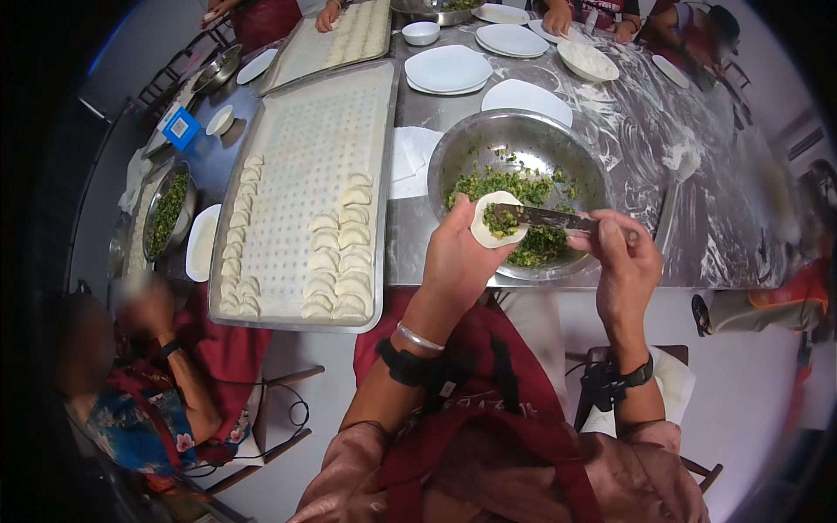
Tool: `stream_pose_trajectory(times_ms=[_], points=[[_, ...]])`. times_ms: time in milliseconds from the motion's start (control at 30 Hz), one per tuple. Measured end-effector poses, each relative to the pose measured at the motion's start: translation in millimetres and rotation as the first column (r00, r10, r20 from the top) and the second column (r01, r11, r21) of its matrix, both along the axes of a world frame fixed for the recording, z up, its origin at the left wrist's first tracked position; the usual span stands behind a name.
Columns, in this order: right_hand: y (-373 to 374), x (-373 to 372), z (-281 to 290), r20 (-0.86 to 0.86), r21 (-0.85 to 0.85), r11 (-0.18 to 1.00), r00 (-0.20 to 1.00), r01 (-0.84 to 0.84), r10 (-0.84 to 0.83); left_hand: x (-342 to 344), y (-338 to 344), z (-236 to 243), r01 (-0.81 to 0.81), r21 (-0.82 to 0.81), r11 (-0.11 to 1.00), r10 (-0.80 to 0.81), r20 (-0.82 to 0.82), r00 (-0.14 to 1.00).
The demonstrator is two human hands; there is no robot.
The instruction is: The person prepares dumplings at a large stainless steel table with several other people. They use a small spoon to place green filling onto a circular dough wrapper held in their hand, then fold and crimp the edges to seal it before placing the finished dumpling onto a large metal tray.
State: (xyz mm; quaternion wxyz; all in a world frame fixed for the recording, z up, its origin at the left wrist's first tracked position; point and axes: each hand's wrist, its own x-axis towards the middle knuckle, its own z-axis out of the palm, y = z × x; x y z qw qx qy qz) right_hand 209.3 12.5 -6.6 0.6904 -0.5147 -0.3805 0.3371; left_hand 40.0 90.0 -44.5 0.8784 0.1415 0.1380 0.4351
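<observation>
A round dumpling wrapper (480,228) lies across the fingers of my left hand (459,253), with a heap of green and yellow chopped filling (501,223) on it. My right hand (623,253) grips a flat, dark spreading blade (549,218) by its near end. The blade's tip touches the filling on the wrapper. Both hands are over the near part of a large steel bowl (445,157), which holds more of the same filling. To the left, a perforated tray (288,148) carries rows of folded dumplings (353,257) along its two sides.
White plates (447,68) and a bowl of flour (588,61) stand farther back on the floury steel table (641,166). A second tray (301,52) of dumplings lies beyond the first. At the left, a co-worker (166,375) sits near another filling bowl (170,213). Others work across the table.
</observation>
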Motion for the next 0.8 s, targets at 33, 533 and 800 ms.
stream_pose_trajectory(times_ms=[33, 533, 800], points=[[3, 1, 2, -0.004, -0.005, 1.000, 1.000, 0.005, -0.005, 0, -3, 2, 0.003, -0.003, 1.000, -0.003, -0.008, 1.000], [19, 17, -22, -0.256, -0.195, 0.975, 0.965, -0.107, 0.054, -19, -23, 5, 0.039, -0.002, 0.999, -0.039, -0.122, 0.992], [14, 13, -21, -0.278, -0.194, 0.965, 0.953, -0.177, 0.118, -20, -23, 10, 0.039, -0.023, 0.999, -0.042, -0.170, 0.984]])
